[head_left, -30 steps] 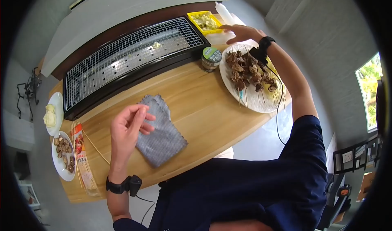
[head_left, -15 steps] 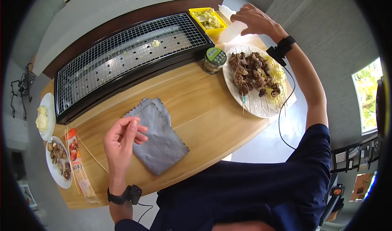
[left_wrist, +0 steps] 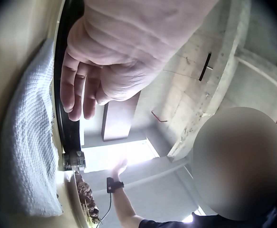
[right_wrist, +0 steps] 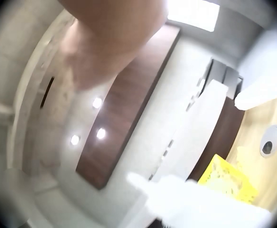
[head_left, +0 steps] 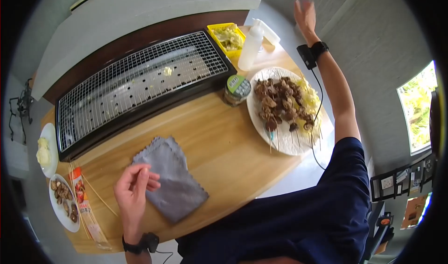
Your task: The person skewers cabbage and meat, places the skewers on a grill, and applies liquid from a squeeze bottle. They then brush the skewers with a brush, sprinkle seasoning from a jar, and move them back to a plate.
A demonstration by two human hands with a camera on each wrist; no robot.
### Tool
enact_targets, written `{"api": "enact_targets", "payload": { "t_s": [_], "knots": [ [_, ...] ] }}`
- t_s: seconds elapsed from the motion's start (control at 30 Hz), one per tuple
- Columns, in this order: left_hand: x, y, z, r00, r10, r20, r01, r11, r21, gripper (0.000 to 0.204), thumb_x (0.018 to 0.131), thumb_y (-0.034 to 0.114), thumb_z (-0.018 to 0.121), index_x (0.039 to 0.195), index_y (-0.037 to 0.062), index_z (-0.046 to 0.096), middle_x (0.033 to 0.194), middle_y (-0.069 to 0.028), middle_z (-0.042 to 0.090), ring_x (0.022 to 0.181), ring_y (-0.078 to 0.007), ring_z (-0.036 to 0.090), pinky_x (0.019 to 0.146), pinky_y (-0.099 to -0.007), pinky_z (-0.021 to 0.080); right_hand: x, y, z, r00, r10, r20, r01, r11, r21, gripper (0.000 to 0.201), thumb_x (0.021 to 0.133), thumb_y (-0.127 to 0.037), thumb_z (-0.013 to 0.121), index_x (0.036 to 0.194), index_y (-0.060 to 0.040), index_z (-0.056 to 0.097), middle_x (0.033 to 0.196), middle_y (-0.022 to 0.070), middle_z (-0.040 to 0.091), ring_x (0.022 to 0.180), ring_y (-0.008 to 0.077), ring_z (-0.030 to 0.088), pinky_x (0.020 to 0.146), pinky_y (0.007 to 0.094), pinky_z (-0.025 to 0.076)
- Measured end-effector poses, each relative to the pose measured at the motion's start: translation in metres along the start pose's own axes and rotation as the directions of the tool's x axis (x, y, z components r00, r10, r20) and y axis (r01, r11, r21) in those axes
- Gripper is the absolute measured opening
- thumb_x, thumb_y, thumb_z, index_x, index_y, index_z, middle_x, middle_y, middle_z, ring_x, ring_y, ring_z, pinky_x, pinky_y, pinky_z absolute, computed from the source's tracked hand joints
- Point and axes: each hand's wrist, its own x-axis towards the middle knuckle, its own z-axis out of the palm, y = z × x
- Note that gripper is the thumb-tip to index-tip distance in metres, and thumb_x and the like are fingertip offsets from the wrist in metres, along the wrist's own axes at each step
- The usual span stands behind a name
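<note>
My left hand [head_left: 134, 189] hovers at the edge of a folded grey cloth [head_left: 175, 184], its fingers loosely bent with nothing between them. In the left wrist view, the hand [left_wrist: 107, 57] shows relaxed fingers beside the pale-looking cloth [left_wrist: 29, 142]. My right hand [head_left: 305, 15] is raised past the far right corner of the table, blurred and with no object visible in it. Nearest to it are a white squeeze bottle [head_left: 250, 47] and a second white bottle [head_left: 269, 32]. A white plate [head_left: 259, 132] of skewered brown mushrooms [head_left: 280, 98] lies below the right forearm.
A black grill [head_left: 140, 86] with a wire rack runs along the back. A yellow basket [head_left: 233, 55] of leafy pieces and a green-lidded jar [head_left: 237, 89] stand by its right end. At left are two white plates [head_left: 52, 167] [head_left: 70, 226] and a skewer packet [head_left: 86, 203].
My right hand has left the bottles and swung up and away, beyond the table. The left hand stays near the cloth. The head view has shifted, so the table sits lower.
</note>
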Motion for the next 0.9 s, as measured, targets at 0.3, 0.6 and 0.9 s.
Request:
{"api": "enact_targets", "payload": {
  "t_s": [0.3, 0.6, 0.9],
  "knots": [
    [0.017, -0.001, 0.001, 0.977, 0.022, -0.214, 0.001, 0.994, 0.107, 0.014, 0.102, 0.007, 0.059, 0.11, -0.0036, 0.063, 0.083, -0.0111, 0.071, 0.066, -0.0146, 0.066, 0.064, -0.0258, 0.055, -0.075, 0.099, 0.138, 0.646, -0.098, 0.757, 0.152, 0.988, -0.002, 0.073, 0.086, -0.055, 0.067, 0.136, -0.005, 0.051, 0.123, 0.0249, 0.066, 0.112, 0.0437, 0.064, 0.093, 0.0514, 0.05],
    [0.016, -0.001, -0.014, 0.958, 0.097, -0.269, -0.053, 0.985, 0.163, 0.015, 0.104, 0.01, 0.056, 0.108, -0.0026, 0.062, 0.08, -0.0101, 0.068, 0.063, -0.0144, 0.064, 0.061, -0.0251, 0.052, -0.045, 0.055, 0.052, 0.505, 0.111, 0.856, -0.643, 0.71, 0.287, 0.059, 0.09, -0.038, 0.076, 0.129, 0.0004, 0.055, 0.123, 0.0106, 0.065, 0.118, 0.0223, 0.061, 0.098, 0.0397, 0.049],
    [0.0, 0.007, -0.015, 0.961, 0.057, -0.271, -0.027, 0.993, 0.114, 0.017, 0.104, 0.013, 0.058, 0.109, -0.0024, 0.064, 0.083, -0.0091, 0.069, 0.066, -0.0131, 0.065, 0.062, -0.0244, 0.052, -0.094, 0.008, -0.007, 0.21, -0.266, 0.941, -0.648, 0.683, 0.337, 0.064, 0.091, -0.018, 0.077, 0.143, -0.0012, 0.044, 0.139, 0.0116, 0.056, 0.127, 0.02, 0.055, 0.111, 0.0341, 0.045]
  ]
}}
